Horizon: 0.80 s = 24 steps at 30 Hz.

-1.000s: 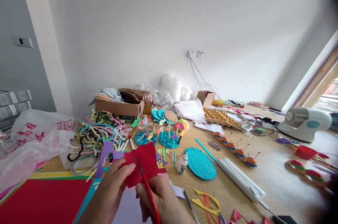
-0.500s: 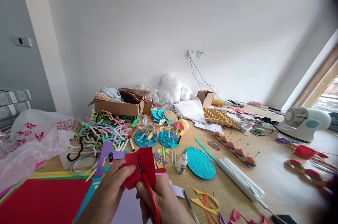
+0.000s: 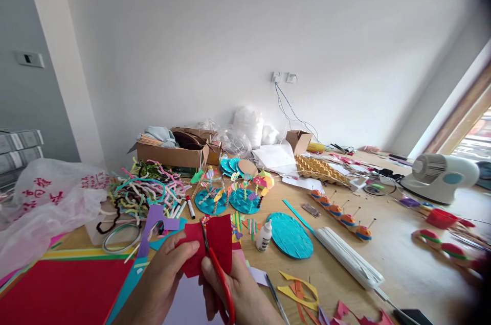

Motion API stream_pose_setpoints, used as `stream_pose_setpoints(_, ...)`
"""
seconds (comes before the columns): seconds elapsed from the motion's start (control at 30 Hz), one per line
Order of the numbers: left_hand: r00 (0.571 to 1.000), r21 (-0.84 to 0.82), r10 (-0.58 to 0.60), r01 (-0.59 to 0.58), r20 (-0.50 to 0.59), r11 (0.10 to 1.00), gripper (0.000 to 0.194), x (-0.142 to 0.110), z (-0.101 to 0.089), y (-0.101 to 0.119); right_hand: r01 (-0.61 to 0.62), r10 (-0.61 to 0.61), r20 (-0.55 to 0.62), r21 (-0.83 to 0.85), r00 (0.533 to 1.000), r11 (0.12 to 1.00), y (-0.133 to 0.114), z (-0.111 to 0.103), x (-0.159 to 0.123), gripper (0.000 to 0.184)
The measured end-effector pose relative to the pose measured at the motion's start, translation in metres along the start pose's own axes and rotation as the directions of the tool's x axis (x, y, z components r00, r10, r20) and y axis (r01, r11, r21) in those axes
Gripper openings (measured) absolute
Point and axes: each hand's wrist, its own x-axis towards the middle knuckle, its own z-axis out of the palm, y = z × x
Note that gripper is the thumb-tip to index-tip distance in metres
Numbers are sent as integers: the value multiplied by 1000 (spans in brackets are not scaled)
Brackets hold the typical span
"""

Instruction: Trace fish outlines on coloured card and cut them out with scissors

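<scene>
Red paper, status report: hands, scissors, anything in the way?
Left hand pinching red paper. Right hand working red scissors, blades in the sheet. Glue bottle nearby, clear.

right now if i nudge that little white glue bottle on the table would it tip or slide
The glue bottle looks tall and narrow and stands upright, so it would likely tip rather than slide. It seems small and plastic, so probably light. Once down, its round body may roll toward the blue disc.
</scene>
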Motion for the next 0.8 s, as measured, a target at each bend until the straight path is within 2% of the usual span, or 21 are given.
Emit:
stream_pose_setpoints(0.13, 996, -4, 38, -38, -79, 999, 13, 4, -2, -3, 17, -17, -23, 10, 1000, 1000, 0, 0, 0, 50)
stream_pose_setpoints(0.23, 994, 45, 46, -42, -100, 998, 20, 8, -8, 0, -6, 6, 6, -4, 1000, 1000, -7, 0, -1, 55)
stream_pose_setpoints(0.33, 984, 90, 74, -60, -159, 994, 25, 13, -17, 12, -25, 24, 36, 12, 999, 1000, -11, 0, -1, 59)
stream_pose_setpoints(0.4, 965, 106, 146, -125, -217, 986, 25, 15, -24, 23, -44, 43, 42, 25, 998, 999, -9, -1, 2, 58)
stream_pose_setpoints(0.5, 934, 57, 231, -224, -271, 973, 21, 15, -32, 40, -158, 165, 80, -87, 983, 983, 1, -4, 8, 52)
stream_pose_setpoints(0.53, 929, 30, 240, -241, -282, 970, 20, 15, -34, 45, -227, 245, 76, -193, 967, 955, 4, -6, 9, 49)
stream_pose_setpoints(0.6, 925, 10, 238, -246, -297, 969, 20, 12, -34, 53, -295, 343, 12, -480, 939, 826, 10, -9, 9, 45)
stream_pose_setpoints(0.7, 908, 37, 241, -243, -343, 969, 29, 8, -32, 60, -196, 273, -50, -817, 961, 542, 17, -15, 0, 42)
stream_pose_setpoints(0.77, 894, 50, 247, -246, -373, 968, 35, 6, -33, 62, -127, 235, -31, -906, 971, 403, 22, -20, -8, 35)
stream_pose_setpoints(0.8, 893, 59, 248, -244, -376, 968, 36, 5, -34, 63, -114, 242, -24, -924, 970, 364, 25, -23, -12, 31)
